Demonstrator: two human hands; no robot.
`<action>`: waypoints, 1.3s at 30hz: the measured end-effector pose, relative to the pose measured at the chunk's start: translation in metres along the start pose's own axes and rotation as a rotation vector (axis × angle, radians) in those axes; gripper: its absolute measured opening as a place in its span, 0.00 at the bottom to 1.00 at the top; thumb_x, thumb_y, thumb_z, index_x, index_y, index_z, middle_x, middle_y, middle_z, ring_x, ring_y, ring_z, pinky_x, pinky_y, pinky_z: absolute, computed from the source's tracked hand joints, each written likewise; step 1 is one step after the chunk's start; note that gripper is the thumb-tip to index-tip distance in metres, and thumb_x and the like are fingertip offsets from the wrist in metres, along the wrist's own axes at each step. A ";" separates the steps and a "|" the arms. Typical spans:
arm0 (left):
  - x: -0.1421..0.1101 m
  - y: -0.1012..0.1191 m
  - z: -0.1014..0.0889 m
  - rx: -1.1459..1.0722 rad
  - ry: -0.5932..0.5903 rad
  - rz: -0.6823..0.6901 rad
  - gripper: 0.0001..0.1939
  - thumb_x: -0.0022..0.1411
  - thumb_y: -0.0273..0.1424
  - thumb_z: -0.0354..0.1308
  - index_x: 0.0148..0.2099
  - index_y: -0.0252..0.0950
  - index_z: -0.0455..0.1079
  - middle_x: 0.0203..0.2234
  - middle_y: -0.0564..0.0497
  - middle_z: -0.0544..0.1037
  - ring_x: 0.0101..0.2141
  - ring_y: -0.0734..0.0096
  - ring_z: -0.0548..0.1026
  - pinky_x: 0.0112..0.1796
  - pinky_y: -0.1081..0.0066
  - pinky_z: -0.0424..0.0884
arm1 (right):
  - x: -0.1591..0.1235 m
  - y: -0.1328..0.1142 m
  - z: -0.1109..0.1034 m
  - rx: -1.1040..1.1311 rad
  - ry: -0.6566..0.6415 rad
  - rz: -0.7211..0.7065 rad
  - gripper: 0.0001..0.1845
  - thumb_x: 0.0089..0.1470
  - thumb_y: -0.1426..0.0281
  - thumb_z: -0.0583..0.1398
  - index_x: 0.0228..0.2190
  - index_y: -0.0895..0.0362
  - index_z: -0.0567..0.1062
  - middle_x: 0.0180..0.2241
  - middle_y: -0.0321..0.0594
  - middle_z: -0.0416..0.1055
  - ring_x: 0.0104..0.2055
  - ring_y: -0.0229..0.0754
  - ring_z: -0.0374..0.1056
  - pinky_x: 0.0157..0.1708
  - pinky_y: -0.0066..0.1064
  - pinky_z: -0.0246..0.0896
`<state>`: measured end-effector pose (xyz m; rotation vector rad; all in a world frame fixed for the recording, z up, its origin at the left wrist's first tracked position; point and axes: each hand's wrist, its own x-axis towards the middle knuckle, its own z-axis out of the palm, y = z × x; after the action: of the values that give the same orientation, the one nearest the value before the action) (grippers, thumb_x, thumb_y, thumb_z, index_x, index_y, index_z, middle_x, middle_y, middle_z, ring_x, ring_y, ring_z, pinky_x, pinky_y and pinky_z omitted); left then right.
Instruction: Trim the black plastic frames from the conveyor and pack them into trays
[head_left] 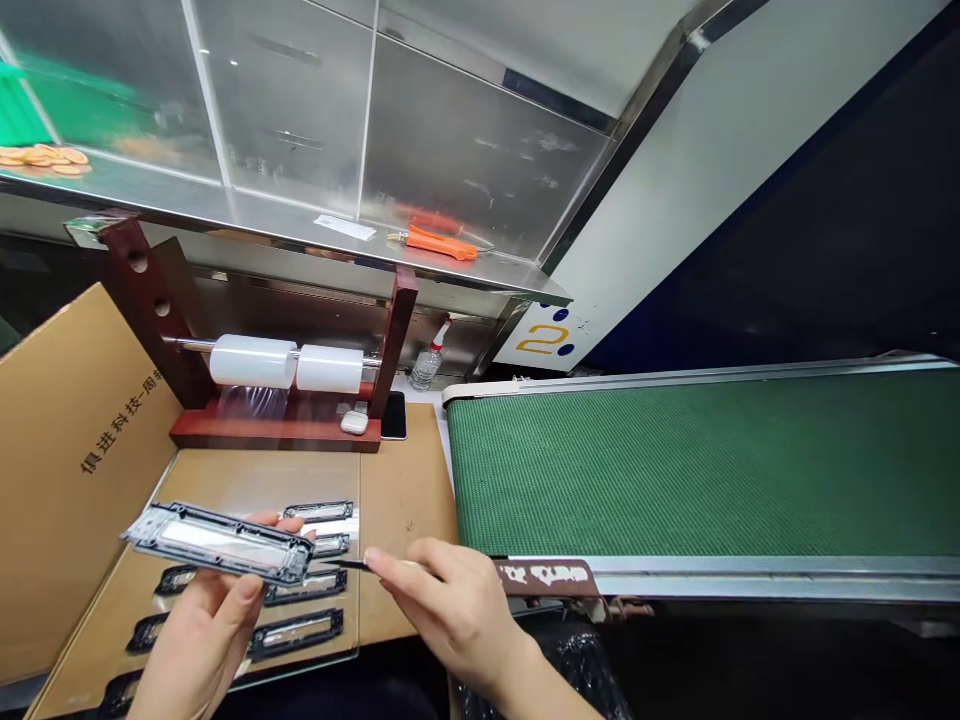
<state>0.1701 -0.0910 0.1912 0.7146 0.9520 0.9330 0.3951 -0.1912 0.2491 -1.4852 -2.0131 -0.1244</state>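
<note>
My left hand [196, 628] is closed on a long black plastic frame [225, 545], held tilted above the work surface. The frame has a clear window along its middle, and a piece of clear film [144, 524] sticks out at its left end. Pinched in my right hand [461, 605] is a slim dark tool [346, 564], pointing left at the frame's right end. I cannot tell whether its tip touches the frame. Several similar black frames [298, 632] lie below on the glass sheet [352, 600], partly hidden by my left hand.
A red stand [277, 432] carries two rolls of clear film [253, 361]. On its base sits a small white case [354, 422]; a phone [394, 415] lies beside it. A cardboard box [75, 480] is left, a green conveyor belt [697, 465] right. An orange-handled tool [442, 243] rests on the shelf.
</note>
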 end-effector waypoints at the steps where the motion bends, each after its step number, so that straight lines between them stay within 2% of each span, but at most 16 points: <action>1: -0.003 0.001 0.004 0.009 0.005 0.011 0.31 0.41 0.43 0.71 0.50 0.43 0.72 0.47 0.48 0.79 0.51 0.50 0.72 0.53 0.61 0.68 | 0.002 -0.001 -0.003 -0.018 0.009 -0.013 0.17 0.63 0.71 0.53 0.52 0.49 0.71 0.25 0.33 0.68 0.24 0.33 0.62 0.24 0.22 0.57; 7: -0.019 0.007 0.023 0.046 0.009 0.079 0.28 0.46 0.44 0.69 0.50 0.43 0.71 0.45 0.50 0.80 0.49 0.58 0.74 0.47 0.72 0.71 | 0.004 0.001 -0.007 -0.066 0.043 -0.041 0.18 0.63 0.73 0.53 0.52 0.49 0.71 0.25 0.35 0.69 0.24 0.34 0.61 0.23 0.24 0.56; 13: -0.018 0.004 0.026 -0.008 0.011 0.048 0.29 0.45 0.43 0.69 0.50 0.44 0.71 0.49 0.49 0.78 0.51 0.52 0.72 0.42 0.70 0.75 | 0.000 0.003 -0.006 0.121 -0.028 0.030 0.17 0.63 0.71 0.53 0.52 0.52 0.72 0.26 0.36 0.70 0.25 0.33 0.65 0.25 0.22 0.60; 16: -0.019 0.001 0.031 -0.063 0.006 0.064 0.30 0.44 0.42 0.70 0.51 0.46 0.71 0.48 0.51 0.78 0.51 0.54 0.72 0.41 0.72 0.75 | -0.002 0.003 -0.002 0.382 -0.094 0.204 0.16 0.60 0.69 0.56 0.49 0.52 0.75 0.28 0.36 0.73 0.25 0.33 0.67 0.26 0.22 0.63; 20: -0.026 0.001 0.048 -0.103 0.000 0.062 0.28 0.45 0.44 0.70 0.50 0.48 0.71 0.46 0.52 0.79 0.47 0.58 0.76 0.44 0.73 0.74 | -0.005 0.001 0.003 0.850 -0.190 0.494 0.17 0.54 0.65 0.61 0.46 0.51 0.77 0.36 0.39 0.76 0.34 0.38 0.71 0.36 0.28 0.68; 22: -0.027 0.000 0.055 -0.122 -0.012 0.066 0.26 0.46 0.45 0.69 0.48 0.48 0.72 0.44 0.52 0.79 0.45 0.59 0.77 0.43 0.73 0.74 | -0.010 0.000 0.008 1.154 -0.274 0.653 0.19 0.50 0.62 0.65 0.46 0.52 0.78 0.31 0.37 0.75 0.28 0.35 0.69 0.28 0.25 0.66; 24: -0.020 -0.004 0.057 -0.115 -0.046 0.084 0.25 0.47 0.44 0.69 0.48 0.48 0.71 0.44 0.52 0.79 0.46 0.60 0.77 0.44 0.73 0.74 | -0.018 0.001 0.017 1.483 -0.418 0.755 0.25 0.46 0.59 0.68 0.46 0.53 0.77 0.22 0.32 0.70 0.18 0.29 0.60 0.16 0.20 0.54; 26: -0.008 -0.011 0.053 -0.068 -0.071 0.093 0.26 0.46 0.43 0.70 0.49 0.47 0.70 0.45 0.51 0.79 0.48 0.59 0.75 0.48 0.70 0.71 | -0.030 0.008 0.031 1.772 -0.520 0.784 0.32 0.42 0.56 0.69 0.48 0.54 0.74 0.17 0.28 0.65 0.13 0.27 0.51 0.12 0.19 0.44; 28: 0.006 -0.018 0.045 0.004 -0.074 0.088 0.30 0.45 0.43 0.70 0.51 0.46 0.69 0.48 0.50 0.78 0.52 0.56 0.72 0.54 0.64 0.65 | -0.044 0.022 0.054 1.891 -0.411 0.863 0.35 0.42 0.52 0.68 0.51 0.52 0.71 0.18 0.27 0.63 0.12 0.27 0.49 0.12 0.20 0.44; 29: 0.013 -0.021 0.039 0.039 -0.070 0.083 0.32 0.45 0.44 0.69 0.53 0.46 0.68 0.49 0.49 0.77 0.53 0.55 0.70 0.57 0.61 0.61 | -0.052 0.032 0.068 1.838 -0.273 0.951 0.34 0.44 0.51 0.66 0.52 0.51 0.70 0.19 0.27 0.63 0.12 0.27 0.49 0.13 0.20 0.46; 31: 0.023 -0.027 0.027 0.102 -0.077 0.064 0.34 0.48 0.46 0.67 0.57 0.45 0.65 0.51 0.49 0.76 0.56 0.56 0.67 0.61 0.60 0.52 | -0.070 0.055 0.098 1.519 0.007 1.154 0.31 0.50 0.52 0.63 0.53 0.51 0.69 0.22 0.29 0.64 0.14 0.28 0.53 0.16 0.22 0.53; 32: 0.026 -0.029 0.021 0.132 -0.094 0.036 0.34 0.50 0.46 0.65 0.58 0.45 0.64 0.51 0.48 0.76 0.56 0.57 0.67 0.61 0.60 0.50 | -0.079 0.066 0.114 1.302 0.087 1.220 0.29 0.52 0.54 0.61 0.53 0.52 0.69 0.24 0.32 0.66 0.17 0.31 0.58 0.19 0.24 0.57; 34: 0.030 -0.034 0.009 0.186 -0.134 -0.060 0.33 0.52 0.47 0.63 0.59 0.43 0.64 0.47 0.48 0.78 0.53 0.58 0.70 0.60 0.61 0.54 | -0.094 0.083 0.138 0.892 0.120 1.234 0.25 0.53 0.60 0.60 0.52 0.55 0.71 0.33 0.42 0.72 0.30 0.41 0.69 0.32 0.34 0.67; 35: 0.030 -0.037 0.004 0.206 -0.160 -0.122 0.32 0.53 0.48 0.61 0.57 0.42 0.66 0.43 0.48 0.79 0.49 0.57 0.73 0.58 0.61 0.59 | -0.099 0.086 0.145 0.720 0.093 1.178 0.24 0.54 0.63 0.59 0.52 0.56 0.71 0.40 0.47 0.73 0.40 0.47 0.71 0.42 0.40 0.67; 37: 0.030 -0.040 -0.007 0.228 -0.222 -0.243 0.29 0.53 0.51 0.59 0.52 0.39 0.72 0.31 0.48 0.80 0.37 0.57 0.77 0.49 0.59 0.70 | -0.099 0.083 0.148 0.479 0.010 0.962 0.26 0.53 0.68 0.59 0.54 0.56 0.69 0.53 0.52 0.67 0.56 0.53 0.63 0.56 0.48 0.57; 39: 0.027 -0.042 -0.018 0.243 -0.324 -0.351 0.28 0.54 0.53 0.56 0.46 0.38 0.77 0.22 0.49 0.77 0.27 0.58 0.76 0.41 0.57 0.74 | -0.084 0.070 0.139 0.365 -0.104 0.655 0.33 0.53 0.68 0.60 0.60 0.54 0.61 0.60 0.49 0.60 0.63 0.52 0.54 0.61 0.49 0.48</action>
<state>0.1752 -0.0827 0.1385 0.8408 0.8714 0.3815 0.4130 -0.1763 0.0740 -1.8335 -1.4224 0.5676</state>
